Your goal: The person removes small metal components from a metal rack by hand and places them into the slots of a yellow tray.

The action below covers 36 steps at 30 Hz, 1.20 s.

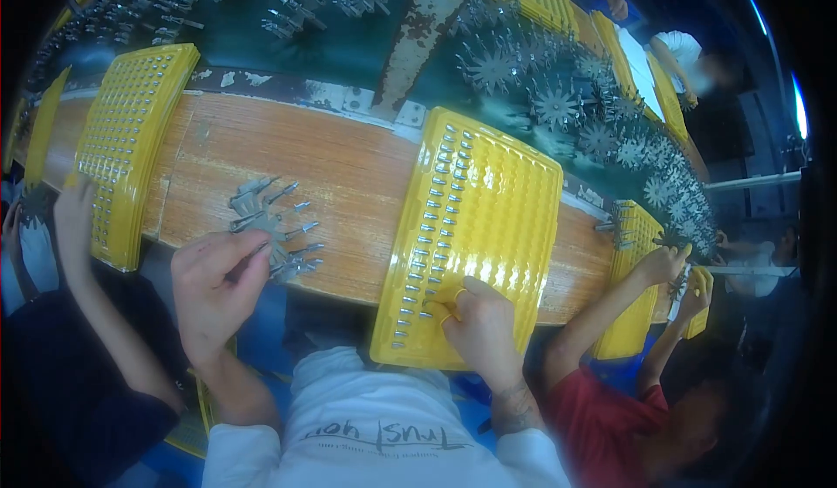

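My left hand (218,288) is closed in a pinch at the near side of a grey star-shaped metal rack (263,220). Small shiny metal pieces stick out from the rack's arms, and my fingers hide part of it. My right hand (481,324) is over a yellow ribbed tray (510,218), its fingertips closed around a small metal piece (425,315) at the tray's left side. Yellow covers show on some of those fingers. Two columns of similar metal pieces (429,215) lie along the tray's left part; its other ribs are bare.
The trays sit on a wooden ledge (288,148). Beyond a rusty upright post (427,30), a green surface bears many star-shaped racks (558,105). A filled yellow tray (139,131) stands left. Co-workers' arms (109,314) (602,314) are close on both sides.
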Motion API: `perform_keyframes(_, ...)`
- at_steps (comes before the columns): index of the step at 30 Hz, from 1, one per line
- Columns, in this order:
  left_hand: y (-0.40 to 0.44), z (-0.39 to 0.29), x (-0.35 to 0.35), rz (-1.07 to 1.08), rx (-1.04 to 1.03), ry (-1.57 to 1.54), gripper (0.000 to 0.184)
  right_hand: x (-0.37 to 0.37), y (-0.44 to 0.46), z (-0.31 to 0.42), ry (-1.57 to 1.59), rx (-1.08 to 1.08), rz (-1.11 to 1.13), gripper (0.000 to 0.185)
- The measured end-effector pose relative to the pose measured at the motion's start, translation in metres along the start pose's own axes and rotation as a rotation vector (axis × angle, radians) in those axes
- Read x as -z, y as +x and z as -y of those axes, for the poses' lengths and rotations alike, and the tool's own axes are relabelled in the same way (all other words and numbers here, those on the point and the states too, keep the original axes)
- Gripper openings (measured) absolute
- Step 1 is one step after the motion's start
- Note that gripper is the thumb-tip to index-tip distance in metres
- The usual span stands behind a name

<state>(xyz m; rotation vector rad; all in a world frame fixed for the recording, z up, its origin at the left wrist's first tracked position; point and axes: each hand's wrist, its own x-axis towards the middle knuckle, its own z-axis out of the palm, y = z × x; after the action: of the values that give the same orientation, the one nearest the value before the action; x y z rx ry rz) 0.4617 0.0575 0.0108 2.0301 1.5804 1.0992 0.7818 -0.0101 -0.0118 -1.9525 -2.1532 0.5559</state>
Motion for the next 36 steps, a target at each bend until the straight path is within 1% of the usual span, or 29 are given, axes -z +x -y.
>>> perform_keyframes(2, 0.002, -0.003, 0.001, 0.001, -0.019, -0.009, 0.018, 0.000, 0.001, 0.000, -0.007, -0.005, 0.005, 0.012)
perform_keyframes(5, 0.002, -0.011, 0.004, 0.028, 0.025, -0.028, 0.016, 0.002, 0.002, 0.000, 0.004, 0.019, -0.039, 0.008)
perform_keyframes(6, 0.002, -0.013, 0.002, -0.006, 0.005, -0.006, 0.016, 0.001, 0.001, -0.002, -0.024, -0.010, -0.013, 0.007)
perform_keyframes(8, 0.002, -0.011, 0.003, 0.065, -0.055, -0.011, 0.018, -0.002, 0.002, -0.004, -0.033, -0.043, 0.004, 0.010)
perform_keyframes(9, 0.003, -0.011, 0.002, 0.056, -0.071, -0.026, 0.017, -0.004, 0.004, -0.007, -0.013, -0.048, -0.002, 0.011)
perform_keyframes(11, 0.002, -0.012, 0.003, 0.055, -0.115, -0.019, 0.016, -0.010, 0.008, -0.016, -0.082, -0.083, 0.055, 0.012)
perform_keyframes(12, 0.001, -0.012, 0.004, 0.072, -0.149, -0.008, 0.015, -0.011, 0.011, -0.019, -0.089, -0.058, 0.064, 0.012)
perform_keyframes(14, 0.000, -0.017, 0.006, 0.047, -0.151, 0.011, 0.013, -0.009, 0.018, -0.016, -0.090, -0.009, 0.060, 0.012)
perform_keyframes(16, -0.002, -0.018, 0.007, 0.042, -0.160, 0.002, 0.012, -0.004, 0.022, -0.011, -0.203, -0.005, 0.152, 0.012)
perform_keyframes(18, -0.003, -0.018, 0.010, 0.078, -0.151, -0.021, 0.012, -0.003, 0.021, -0.008, -0.221, 0.006, 0.138, 0.011)
perform_keyframes(20, -0.006, -0.018, 0.012, 0.052, -0.145, -0.006, 0.012, -0.005, 0.015, -0.013, -0.241, 0.025, 0.123, 0.012)
perform_keyframes(21, -0.007, -0.018, 0.013, 0.058, -0.150, -0.005, 0.013, -0.005, 0.011, -0.021, -0.172, 0.042, 0.098, 0.014)
perform_keyframes(22, -0.008, -0.017, 0.015, 0.061, -0.151, -0.001, 0.013, -0.006, 0.009, -0.025, -0.103, 0.065, 0.078, 0.015)
perform_keyframes(23, -0.010, -0.018, 0.016, 0.064, -0.152, 0.015, 0.015, 0.000, 0.007, -0.017, -0.171, 0.114, 0.083, 0.018)
perform_keyframes(24, -0.010, -0.018, 0.016, 0.042, -0.134, 0.039, 0.015, 0.009, 0.008, -0.010, -0.167, 0.151, 0.089, 0.018)
perform_keyframes(26, -0.010, -0.016, 0.013, 0.079, -0.152, 0.008, 0.017, 0.038, 0.010, 0.038, 0.227, 0.249, -0.090, 0.026)
perform_keyframes(27, -0.010, -0.016, 0.012, 0.122, -0.124, 0.035, 0.019, 0.041, 0.016, 0.058, 0.233, 0.260, -0.089, 0.026)
perform_keyframes(29, -0.009, -0.022, 0.013, 0.102, -0.135, 0.015, 0.019, 0.049, 0.022, 0.093, 0.371, 0.434, -0.226, 0.032)
perform_keyframes(30, -0.008, -0.025, 0.013, 0.086, -0.145, -0.012, 0.020, 0.044, 0.026, 0.106, 0.372, 0.429, -0.235, 0.032)
perform_keyframes(32, -0.007, -0.027, 0.016, 0.081, -0.148, -0.044, 0.020, 0.027, 0.043, 0.124, 0.320, 0.609, -0.455, 0.022)
perform_keyframes(33, -0.009, -0.027, 0.019, 0.071, -0.141, -0.074, 0.021, 0.026, 0.046, 0.125, 0.324, 0.611, -0.466, 0.022)
perform_keyframes(35, -0.011, -0.031, 0.029, 0.071, -0.137, -0.073, 0.021, 0.023, 0.051, 0.124, 0.232, 0.793, -0.426, 0.026)
perform_keyframes(36, -0.013, -0.031, 0.032, 0.074, -0.121, -0.083, 0.021, 0.021, 0.052, 0.123, 0.233, 0.795, -0.434, 0.026)
